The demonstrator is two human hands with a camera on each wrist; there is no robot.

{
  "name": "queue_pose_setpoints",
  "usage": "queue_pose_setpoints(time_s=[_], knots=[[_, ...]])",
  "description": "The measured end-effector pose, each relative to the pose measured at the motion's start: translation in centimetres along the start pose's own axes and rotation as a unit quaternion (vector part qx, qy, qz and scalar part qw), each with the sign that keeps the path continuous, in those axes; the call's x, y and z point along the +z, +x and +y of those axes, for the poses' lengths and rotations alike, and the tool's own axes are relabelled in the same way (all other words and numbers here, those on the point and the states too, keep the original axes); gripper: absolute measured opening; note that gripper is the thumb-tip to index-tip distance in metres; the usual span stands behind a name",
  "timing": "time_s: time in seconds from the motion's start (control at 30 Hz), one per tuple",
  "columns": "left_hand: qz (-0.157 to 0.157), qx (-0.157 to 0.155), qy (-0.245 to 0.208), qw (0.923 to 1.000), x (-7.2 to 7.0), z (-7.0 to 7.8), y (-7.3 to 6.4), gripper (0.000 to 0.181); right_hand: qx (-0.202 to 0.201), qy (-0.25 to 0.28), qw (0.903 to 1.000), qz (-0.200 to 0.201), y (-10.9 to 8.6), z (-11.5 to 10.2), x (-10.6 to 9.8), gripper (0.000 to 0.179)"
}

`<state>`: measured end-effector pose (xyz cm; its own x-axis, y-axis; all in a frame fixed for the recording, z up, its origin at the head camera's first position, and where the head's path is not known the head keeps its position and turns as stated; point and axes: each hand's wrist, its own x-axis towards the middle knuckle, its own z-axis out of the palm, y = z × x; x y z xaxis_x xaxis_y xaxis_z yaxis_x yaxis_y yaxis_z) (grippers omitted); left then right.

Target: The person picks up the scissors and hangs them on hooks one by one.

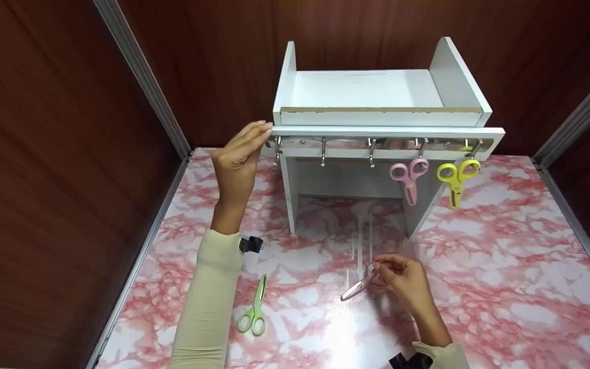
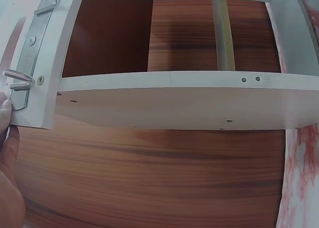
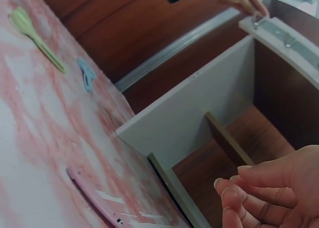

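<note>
My left hand [image 1: 238, 159] holds the left end of the hook board on a white shelf [image 1: 287, 205]; its fingertips also touch that end in the left wrist view. Below the shelf, my right hand [image 1: 407, 282] hovers by the handle of pink scissors [image 1: 359, 289] lying on the table. Its loosely bent fingers [image 3: 264, 188] appear to hold nothing in the right wrist view. Another pair of pink scissors [image 1: 411, 182] and yellow scissors [image 1: 456, 184] hang from hooks on the board's right part. Green scissors [image 1: 255, 312] lie beside my left sleeve.
Three hooks on the board's left part, one of them the middle hook [image 1: 372, 154], carry nothing. A light blue object [image 3: 85, 76] lies past the green scissors. Brown wooden walls [image 1: 59, 154] enclose the red-and-white marbled table [image 1: 520, 256].
</note>
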<state>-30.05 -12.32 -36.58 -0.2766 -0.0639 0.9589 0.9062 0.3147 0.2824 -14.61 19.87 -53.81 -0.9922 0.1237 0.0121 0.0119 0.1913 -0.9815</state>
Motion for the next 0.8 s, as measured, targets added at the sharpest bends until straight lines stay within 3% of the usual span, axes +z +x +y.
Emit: queue_pose_setpoints(time_s=[0.17, 0.4, 0.8], knots=[[0.001, 0.003, 0.002, 1.0000, 0.0, -0.1, 0.0, 0.018, -0.015, -0.025, 0.9995, -0.012, -0.3, 0.6, 0.6, 0.009], [0.000, 0.003, -0.006, 1.0000, 0.0, -0.1, 0.0, 0.018, -0.033, -0.128, 0.9912, -0.014, -0.6, 1.4, 1.3, 0.004], [0.005, 0.004, -0.004, 1.0000, 0.1, -0.1, 0.0, 0.017, -0.029, -0.293, 0.9555, -0.019, -1.4, 2.2, 2.3, 0.018]])
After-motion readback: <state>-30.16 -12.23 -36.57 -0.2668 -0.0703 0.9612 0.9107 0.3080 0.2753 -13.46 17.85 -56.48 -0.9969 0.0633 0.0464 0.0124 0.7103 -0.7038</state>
